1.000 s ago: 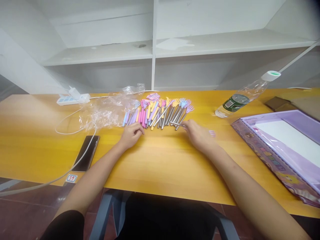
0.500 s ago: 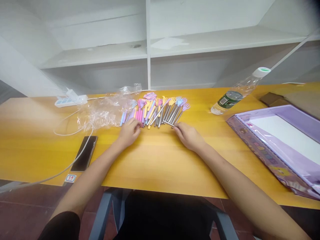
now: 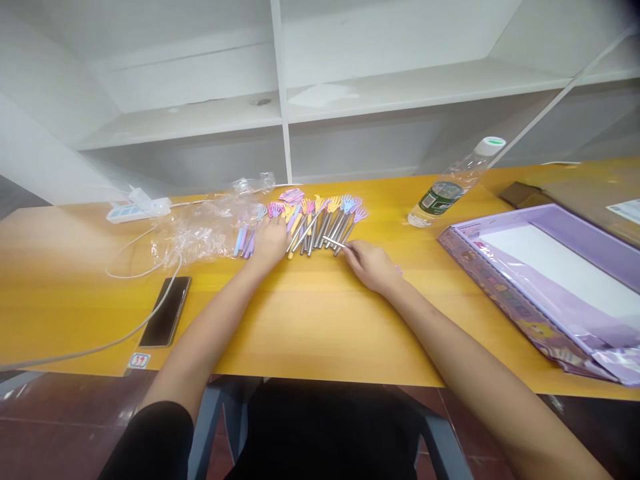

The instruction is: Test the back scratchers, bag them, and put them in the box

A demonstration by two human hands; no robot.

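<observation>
Several small hand-shaped sticks point(image 3: 320, 223) lie in a row on the yellow table, with pink, yellow, blue and purple heads at the far end and metal or coloured handles towards me. My left hand point(image 3: 271, 241) reaches over the left part of the row and covers some handles; its fingertips are hidden among the sticks. At the right end of the row, my right hand point(image 3: 369, 263) is closed on a metal stick point(image 3: 334, 243), whose shaft points left across the other handles. A small purple bit shows beyond my right wrist.
Clear crumpled plastic point(image 3: 200, 233) and a power strip point(image 3: 137, 208) lie left, above a phone point(image 3: 166, 312) crossed by a white cable. A tilted bottle point(image 3: 437, 198) stands right, near an open purple box point(image 3: 505, 293) and cardboard point(image 3: 575, 193). White shelves point(image 3: 425, 83) rise behind.
My left hand has moved right and farther forward, onto the sticks. My right hand still holds the metal stick, and a purple bit now shows by its wrist. The view has shifted slightly.
</observation>
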